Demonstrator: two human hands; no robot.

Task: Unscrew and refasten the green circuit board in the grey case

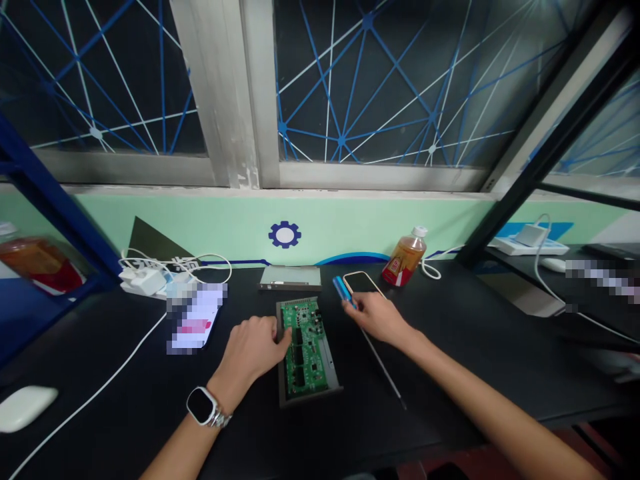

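An open metal case with a green circuit board (316,363) in it lies on the black desk in front of me. My left hand (257,347) is at its left side, fingers curled at the edge and thumb over the board. To the right of the case, my right hand (375,315) is closed around a screwdriver with a blue handle (343,291). Its long thin shaft (383,367) slants down to the right, and its tip is apart from the board. Behind the case lies a flat grey metal cover (291,277).
A phone (363,283) lies just beyond my right hand, near a drink bottle (404,257). On the left are a lit phone (197,320), a power strip with chargers (150,280), a white cable (95,393) and a white mouse (27,408). A dark frame post (505,193) stands at the right.
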